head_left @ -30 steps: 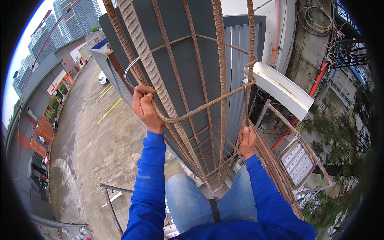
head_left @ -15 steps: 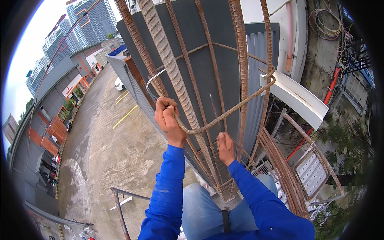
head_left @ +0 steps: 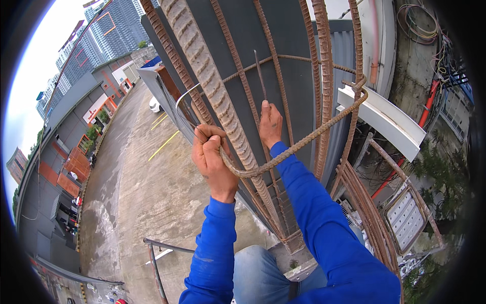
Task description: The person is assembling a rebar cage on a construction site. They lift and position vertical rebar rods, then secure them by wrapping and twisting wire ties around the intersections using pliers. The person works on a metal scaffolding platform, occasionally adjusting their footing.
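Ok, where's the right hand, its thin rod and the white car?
Right hand (head_left: 271, 124): head view, back of the hand.
Thin rod (head_left: 260, 76): head view, middle of its shaft.
White car (head_left: 155, 104): head view, body.

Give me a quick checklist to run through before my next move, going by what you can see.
1. Left hand closed on the hoop: ok.
2. Right hand holding the thin rod: ok.
3. Wire lying flat: not ok; it bows out above the left hand.
4. Right sleeve clear of the hoop: cannot tell; the hoop crosses in front of it.
5. Hands covered: not ok; both are bare.
6. Feet firmly placed: cannot tell; out of view.
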